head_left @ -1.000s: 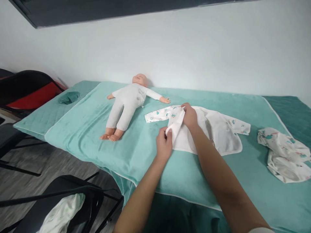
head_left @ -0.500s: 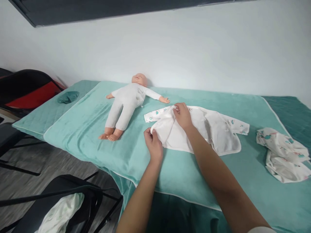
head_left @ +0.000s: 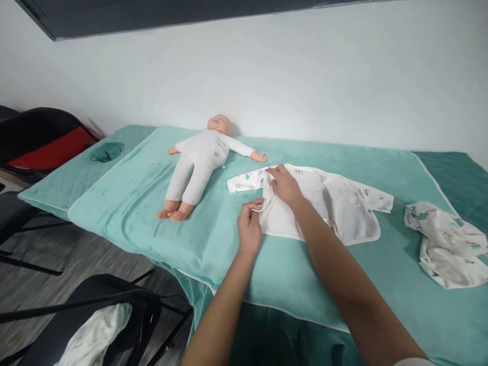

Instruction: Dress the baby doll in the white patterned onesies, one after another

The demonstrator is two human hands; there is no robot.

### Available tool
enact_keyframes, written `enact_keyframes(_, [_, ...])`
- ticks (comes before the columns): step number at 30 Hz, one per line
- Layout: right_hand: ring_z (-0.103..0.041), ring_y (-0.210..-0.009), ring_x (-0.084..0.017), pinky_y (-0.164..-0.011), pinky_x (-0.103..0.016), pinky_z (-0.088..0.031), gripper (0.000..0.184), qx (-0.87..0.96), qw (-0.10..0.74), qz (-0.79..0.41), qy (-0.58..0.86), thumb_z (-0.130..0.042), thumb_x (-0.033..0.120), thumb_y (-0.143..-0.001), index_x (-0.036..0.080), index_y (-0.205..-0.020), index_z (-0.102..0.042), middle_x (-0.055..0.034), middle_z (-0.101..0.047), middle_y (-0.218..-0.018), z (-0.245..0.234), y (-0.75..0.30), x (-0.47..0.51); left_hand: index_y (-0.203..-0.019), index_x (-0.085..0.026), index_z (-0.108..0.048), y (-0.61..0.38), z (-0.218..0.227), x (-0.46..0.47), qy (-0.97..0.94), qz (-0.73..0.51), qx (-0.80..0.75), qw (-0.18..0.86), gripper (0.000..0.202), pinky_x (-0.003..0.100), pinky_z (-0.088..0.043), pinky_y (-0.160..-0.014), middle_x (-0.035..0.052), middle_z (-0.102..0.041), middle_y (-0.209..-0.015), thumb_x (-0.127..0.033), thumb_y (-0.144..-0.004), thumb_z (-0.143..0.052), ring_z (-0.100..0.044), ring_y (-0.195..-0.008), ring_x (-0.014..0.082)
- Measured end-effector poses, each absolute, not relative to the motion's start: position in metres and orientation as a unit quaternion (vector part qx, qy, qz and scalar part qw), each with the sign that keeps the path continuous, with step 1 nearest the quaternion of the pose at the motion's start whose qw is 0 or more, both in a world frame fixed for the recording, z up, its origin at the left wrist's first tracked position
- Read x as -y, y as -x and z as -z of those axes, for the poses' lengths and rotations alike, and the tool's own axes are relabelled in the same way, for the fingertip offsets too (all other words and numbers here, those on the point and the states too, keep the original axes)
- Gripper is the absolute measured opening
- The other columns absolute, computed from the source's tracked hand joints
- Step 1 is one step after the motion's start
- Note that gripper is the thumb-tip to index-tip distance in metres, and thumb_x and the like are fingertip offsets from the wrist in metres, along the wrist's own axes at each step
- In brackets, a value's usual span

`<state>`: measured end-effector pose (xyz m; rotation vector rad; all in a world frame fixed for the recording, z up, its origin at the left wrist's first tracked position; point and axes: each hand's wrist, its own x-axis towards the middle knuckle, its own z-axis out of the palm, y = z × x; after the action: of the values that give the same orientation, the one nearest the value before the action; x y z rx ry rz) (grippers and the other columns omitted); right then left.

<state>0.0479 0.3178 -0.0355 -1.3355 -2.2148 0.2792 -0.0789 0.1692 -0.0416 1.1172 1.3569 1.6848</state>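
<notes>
Baby shirt (head_left: 314, 185), spread out with much of its plain white side up, lies on the green bed cover (head_left: 183, 244) to the right of the doll (head_left: 200, 155). Its nearer sleeve (head_left: 246, 182) points toward the doll's outstretched hand without touching it. The person's left hand (head_left: 249, 229), right of the doll and about level with its feet, has thumb and fingers closed on a thin white strip (head_left: 261, 208) at the shirt's edge; whether that is a tie or curled trim is too small to tell. The right hand (head_left: 285, 185), just beyond the doll's outstretched hand, has bent fingers touching the cloth near the sleeve joint; whether they pinch or merely press cannot be told.

The likeliest trouble is slippage: so slim a strip, held at the fingertips, could slide free. A hard tug without a firm right hand could skew the whole shirt. The right forearm crosses above the shirt and could rumple the panel farther from the doll. A patterned bundle (head_left: 446, 239), well right of the doll, seems too far off to snag.
</notes>
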Motion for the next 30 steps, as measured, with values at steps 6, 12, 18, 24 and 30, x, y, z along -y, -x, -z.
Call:
enact_keyframes(6, [-0.06,-0.092,-0.019,-0.063,-0.028,-0.04,0.035,0.829,0.223,-0.074,0.508,-0.046,0.015,-0.093,0.028,-0.117,-0.067,-0.0059,-0.058,-0.121,0.033,-0.045,-0.319,-0.096,-0.02,-0.06,0.079,0.048,-0.172,-0.386,-0.644,-0.584,0.31,0.008,0.028,-0.045,-0.083,0.0023,-0.064,-0.095,-0.026,-0.093,-0.055,-0.059,-0.089,0.0152])
enact_keyframes(12, [-0.062,-0.103,-0.023,-0.081,-0.034,-0.049,0.034,0.802,0.307,-0.101,0.502,-0.042,0.024,-0.099,0.02,-0.129,-0.059,-0.0105,-0.063,-0.12,0.034,-0.039,-0.317,-0.106,-0.02,-0.054,0.083,0.048,-0.172,-0.299,-0.7,-0.601,0.244,0.016,0.026,-0.046,-0.084,0.0023,-0.057,-0.1,-0.03,-0.094,-0.057,-0.056,-0.091,0.0129])
enact_keyframes(18, [-0.055,-0.123,-0.033,-0.103,-0.051,-0.045,0.036,0.826,0.266,-0.065,0.493,-0.046,0.026,-0.098,0.018,-0.13,-0.062,-0.0154,-0.062,-0.133,0.036,-0.036,-0.306,-0.112,-0.02,-0.053,0.093,0.044,-0.168,-0.269,-0.72,-0.601,0.219,0.02,0.031,-0.046,-0.099,0.0066,-0.058,-0.114,-0.022,-0.093,-0.054,-0.058,-0.106,0.0148])
enact_keyframes(24, [-0.041,-0.146,-0.034,-0.121,-0.068,-0.021,0.044,0.829,0.231,-0.087,0.502,-0.038,0.036,-0.104,0.018,-0.141,-0.055,-0.0163,-0.048,-0.155,0.042,-0.027,-0.289,-0.111,-0.022,-0.058,0.125,0.027,-0.159,-0.349,-0.69,-0.602,0.201,0.02,0.034,-0.049,-0.097,0.0075,-0.061,-0.118,-0.023,-0.091,-0.056,-0.059,-0.114,0.0189])
enact_keyframes(30, [-0.046,-0.143,-0.03,-0.124,-0.056,-0.029,0.048,0.809,0.318,-0.145,0.472,-0.041,0.042,-0.102,0.016,-0.139,-0.056,-0.0153,-0.052,-0.152,0.027,0.007,-0.308,-0.115,-0.024,-0.061,0.25,-0.021,-0.195,-0.487,-0.605,-0.624,0.087,0.028,0.039,-0.046,-0.108,0.0078,-0.062,-0.128,-0.023,-0.088,-0.056,-0.056,-0.126,0.0227])
